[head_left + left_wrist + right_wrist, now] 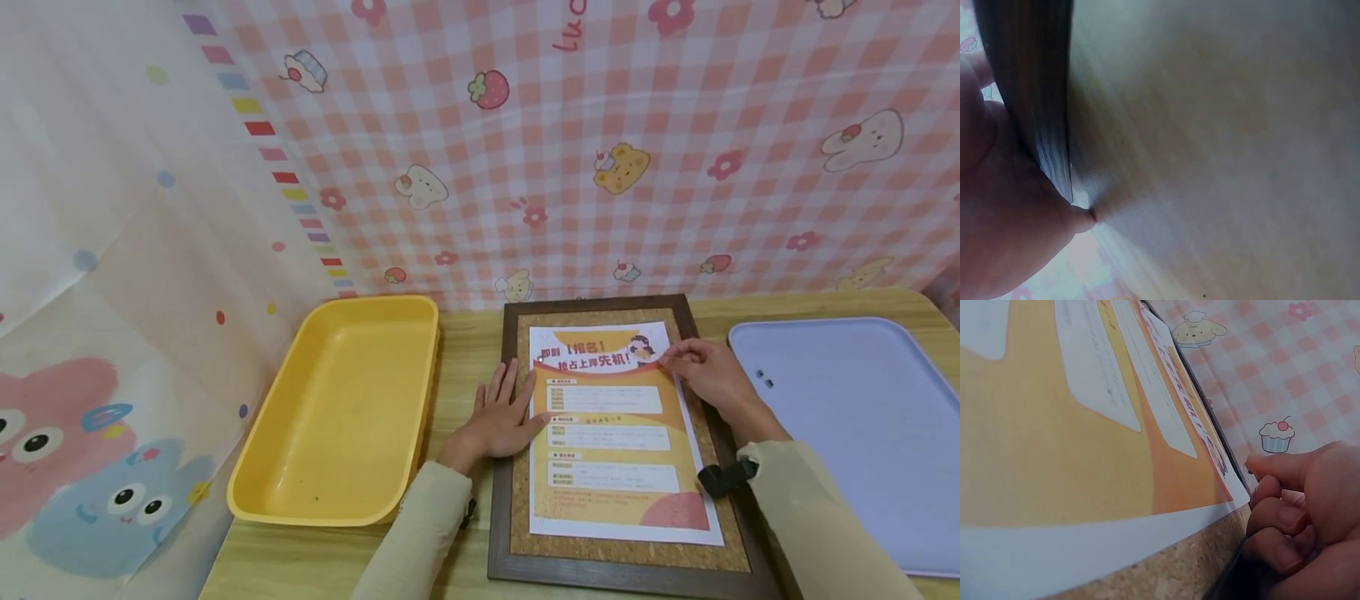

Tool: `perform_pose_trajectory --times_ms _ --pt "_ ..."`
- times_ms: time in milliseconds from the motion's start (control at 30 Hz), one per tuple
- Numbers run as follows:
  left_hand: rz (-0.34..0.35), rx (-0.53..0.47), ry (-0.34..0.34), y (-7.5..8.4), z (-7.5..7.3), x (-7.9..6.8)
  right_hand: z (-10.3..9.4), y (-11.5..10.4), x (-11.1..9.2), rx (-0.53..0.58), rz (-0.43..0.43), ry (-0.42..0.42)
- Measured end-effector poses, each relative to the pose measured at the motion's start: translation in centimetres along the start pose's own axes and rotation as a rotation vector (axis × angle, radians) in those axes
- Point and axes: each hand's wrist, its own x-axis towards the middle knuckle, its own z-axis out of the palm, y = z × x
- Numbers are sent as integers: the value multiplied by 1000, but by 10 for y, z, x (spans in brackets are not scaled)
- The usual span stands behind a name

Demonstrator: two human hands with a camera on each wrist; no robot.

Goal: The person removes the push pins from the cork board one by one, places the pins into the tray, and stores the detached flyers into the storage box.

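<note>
A printed yellow-and-orange poster (611,433) lies on a cork board (600,553) with a dark wooden frame. A small push pin (540,359) sits at the poster's upper left. My left hand (502,421) rests with spread fingers across the frame's left side, thumb and fingertips touching the poster's left edge. At the poster's upper right edge is my right hand (708,375), its fingers curled. In the right wrist view its thumb and forefinger pinch a tiny push pin (1249,467), mostly hidden by the fingertips.
Left of the board stands a yellow tray (433,400). A lilac tray (847,450) lies to the right, with small metallic push pins (764,379) near its left edge. Behind the wooden table (468,333) hangs a pink checked cloth (480,167).
</note>
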Motion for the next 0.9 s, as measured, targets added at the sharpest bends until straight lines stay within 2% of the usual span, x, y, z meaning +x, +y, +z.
perform_pose_trajectory --times_ms 300,900 --pt "0 1 3 2 -1 -1 -2 -1 -2 37 38 -15" --pt "3 -2 0 1 -2 -1 -17 -5 -16 73 32 -57"
